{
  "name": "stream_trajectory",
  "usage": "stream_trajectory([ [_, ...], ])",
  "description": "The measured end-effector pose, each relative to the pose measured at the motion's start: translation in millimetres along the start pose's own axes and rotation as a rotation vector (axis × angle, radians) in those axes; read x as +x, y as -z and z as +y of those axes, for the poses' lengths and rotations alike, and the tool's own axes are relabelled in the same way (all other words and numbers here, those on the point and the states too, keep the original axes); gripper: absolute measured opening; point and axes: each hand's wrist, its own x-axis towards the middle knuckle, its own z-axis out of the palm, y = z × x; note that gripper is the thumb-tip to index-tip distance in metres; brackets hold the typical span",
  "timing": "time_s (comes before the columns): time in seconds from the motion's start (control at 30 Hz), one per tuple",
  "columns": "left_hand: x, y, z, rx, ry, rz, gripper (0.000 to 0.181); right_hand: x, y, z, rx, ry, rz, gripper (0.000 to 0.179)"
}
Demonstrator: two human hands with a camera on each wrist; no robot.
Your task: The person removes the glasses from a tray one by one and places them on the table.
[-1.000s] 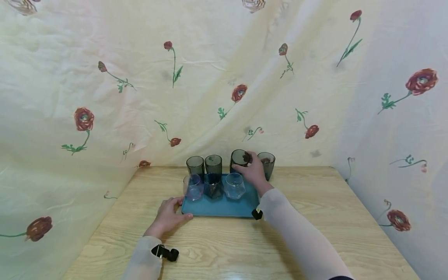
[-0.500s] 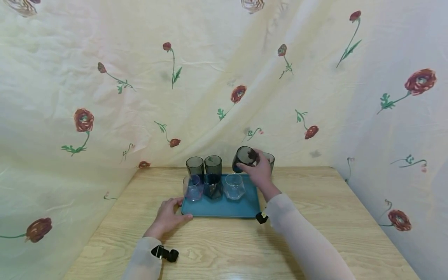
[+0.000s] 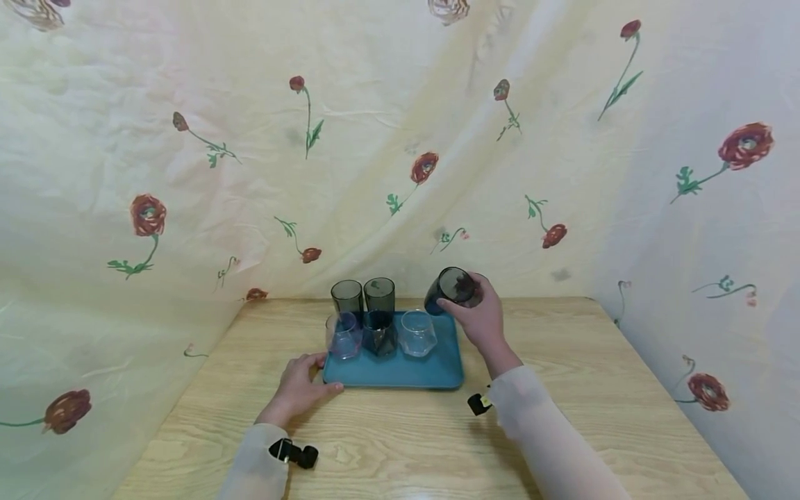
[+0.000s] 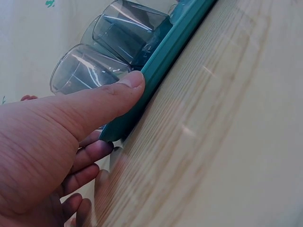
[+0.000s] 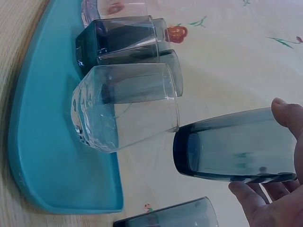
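Observation:
My right hand [image 3: 482,321] grips a tall smoky grey glass [image 3: 441,294] near its rim, thumb on one side and fingers on the other. The glass tilts above the back right corner of the blue tray [image 3: 400,375]; its thick dark base shows in the right wrist view. My left hand [image 3: 300,387] holds the tray's front left corner, thumb on the rim. A pinkish clear glass [image 3: 345,340], a dark faceted glass [image 3: 380,337] and a clear faceted glass [image 3: 418,339] stand in a row on the tray.
Behind that row stand two tall grey glasses [image 3: 347,295], side by side. Another tall grey glass [image 5: 175,215] shows low in the right wrist view, largely hidden by my right hand in the head view. A flowered curtain [image 3: 400,139] hangs behind the wooden table [image 3: 387,444].
My right hand has lifted the tall grey glass from the back of the tray and moved it right, tilting it. My left hand has stayed at the tray corner.

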Motion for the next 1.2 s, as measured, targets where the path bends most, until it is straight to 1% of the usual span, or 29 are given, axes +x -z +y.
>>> stream_trajectory([
  [0.2, 1.5, -1.4, -3.1, 0.000, -0.006, -0.002, 0.082, -5.4, 6.7, -6.6, -0.002, -0.009, 0.009, 0.083],
  [0.33, 1.6, -1.3, -3.3, -0.006, -0.011, -0.002, 0.082, -5.1, 12.3, -12.0, -0.025, 0.008, 0.047, 0.081],
  [0.43, 1.7, -1.3, -2.9, -0.008, -0.009, -0.005, 0.082, -3.4, 18.8, -16.4, 0.001, 0.018, 0.083, 0.079],
  [0.53, 1.6, -0.9, -2.5, -0.002, -0.013, -0.004, 0.083, -0.6, 26.4, -20.5, 0.051, 0.036, 0.117, 0.077],
  [0.63, 1.9, -0.4, -2.2, -0.003, -0.018, -0.004, 0.083, 2.7, 33.4, -23.8, 0.085, 0.052, 0.161, 0.074],
  [0.83, 2.0, -0.1, -2.3, -0.003, -0.022, -0.003, 0.082, 8.0, 45.9, -29.1, 0.107, 0.055, 0.264, 0.076],
  [1.0, 1.2, -0.1, -1.7, -0.006, -0.019, -0.001, 0.082, 10.4, 56.4, -34.4, 0.107, 0.024, 0.358, 0.074],
  [1.2, 1.6, -0.1, -1.6, -0.003, -0.021, 0.001, 0.081, 12.8, 68.4, -37.0, 0.077, -0.042, 0.458, 0.072],
])
